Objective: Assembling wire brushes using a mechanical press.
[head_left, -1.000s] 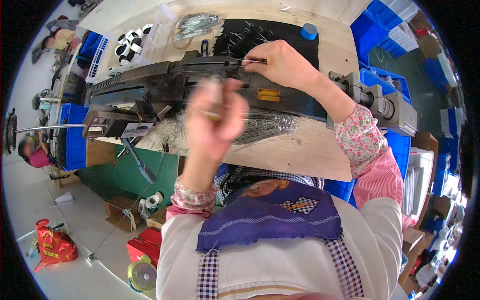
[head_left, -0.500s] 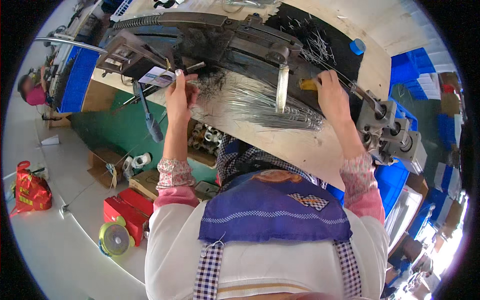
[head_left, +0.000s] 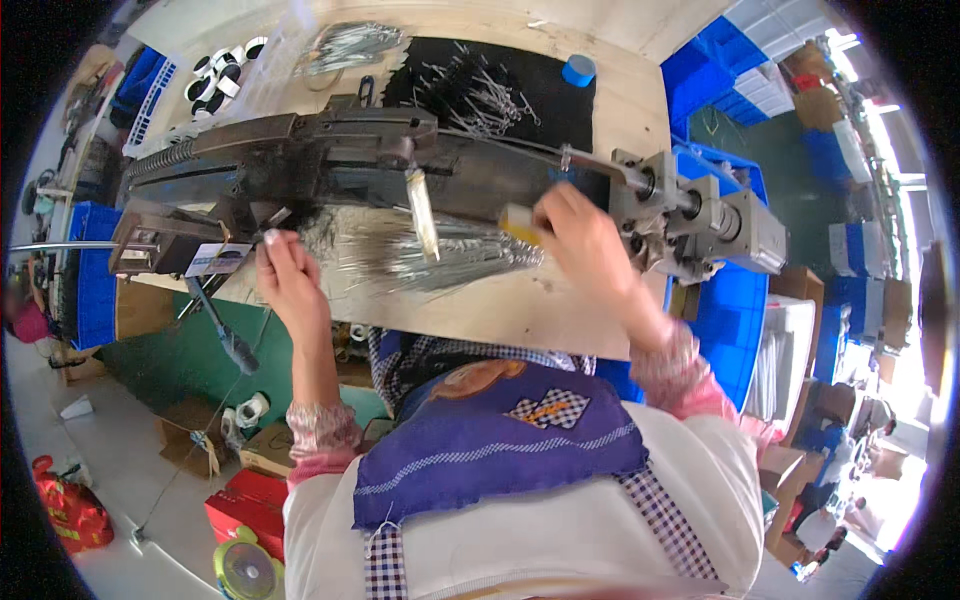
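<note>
My left hand (head_left: 292, 280) is held up at the left end of a dark metal machine (head_left: 270, 150), beside a small card (head_left: 217, 259). Its fingertips are pinched; what they hold, if anything, is too small to make out. My right hand (head_left: 585, 245) has curled fingers over the machine's right part, with a small yellow piece (head_left: 518, 222) at the fingertips. Part of that piece is covered by the fingers. Between my hands, a pale metal lever (head_left: 423, 215) stands over a loose bundle of thin metal wires (head_left: 400, 255) on the wooden table (head_left: 480, 312).
Shiny bent metal pieces (head_left: 490, 105) lie on a black mat (head_left: 570, 120) behind the machine, near a blue round object (head_left: 578, 70). A metal shaft mechanism (head_left: 690, 210) stands at right, above a blue crate (head_left: 735, 320). White-and-black rolls (head_left: 215, 80) sit back left.
The view has shifted, so the bench appears further left. My right hand and the yellow piece have moved right, away from the lever. My left hand is slightly further from the card.
</note>
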Demonstrator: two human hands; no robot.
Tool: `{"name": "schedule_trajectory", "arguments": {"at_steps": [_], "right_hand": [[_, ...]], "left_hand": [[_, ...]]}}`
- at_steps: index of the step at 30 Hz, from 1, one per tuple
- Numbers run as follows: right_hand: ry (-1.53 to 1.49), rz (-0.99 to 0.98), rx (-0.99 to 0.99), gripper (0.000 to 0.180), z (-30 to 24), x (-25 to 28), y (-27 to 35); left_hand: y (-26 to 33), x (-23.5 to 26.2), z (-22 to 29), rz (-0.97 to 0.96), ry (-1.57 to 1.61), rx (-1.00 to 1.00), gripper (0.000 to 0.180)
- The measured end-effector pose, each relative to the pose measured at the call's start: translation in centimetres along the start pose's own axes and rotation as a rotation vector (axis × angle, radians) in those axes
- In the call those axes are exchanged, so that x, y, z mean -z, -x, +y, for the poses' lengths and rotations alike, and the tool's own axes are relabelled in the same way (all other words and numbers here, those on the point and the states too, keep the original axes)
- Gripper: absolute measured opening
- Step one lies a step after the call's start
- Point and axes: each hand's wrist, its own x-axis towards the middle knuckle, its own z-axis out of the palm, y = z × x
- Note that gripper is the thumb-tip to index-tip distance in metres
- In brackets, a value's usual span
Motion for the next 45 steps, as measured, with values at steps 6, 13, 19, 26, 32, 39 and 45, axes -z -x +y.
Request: {"name": "schedule_trajectory", "arguments": {"at_steps": [6, 13, 19, 26, 32, 39, 45], "right_hand": [[-0.143, -0.071, 0.021, 0.019, -1.2, 6.0, 2.8], [-0.238, -0.141, -0.112, 0.014, -1.0, 9.2, 4.7], [-0.163, 0.207, 0.036, 0.017, -2.6, 10.4, -4.2], [0.052, 0.061, 0.297, 0.022, 1.8, 4.2, -11.7], [-0.383, -0.433, -0.021, 0.017, 0.2, 4.6, -12.4], [-0.704, -0.611, -0.286, 0.026, 0.8, 6.2, -13.9], [-0.196, -0.354, 0.049, 0.033, 2.0, 6.7, -13.9]], "left_hand": [[6.8, -14.4, 3.5, -1.204, 0.038, 0.549, 0.027], [6.1, -16.1, -0.2, -0.787, 0.162, 0.623, 0.023], [5.4, -15.5, -0.6, -0.754, 0.223, 0.601, 0.022], [6.3, -15.4, -0.7, -0.667, 0.190, 0.436, 0.019], [6.6, -15.2, -0.1, -0.625, 0.216, 0.469, 0.024], [6.2, -15.2, -1.0, -0.750, 0.205, 0.452, 0.041], [7.1, -16.8, 0.7, -0.645, 0.758, 0.785, 0.076]]}}
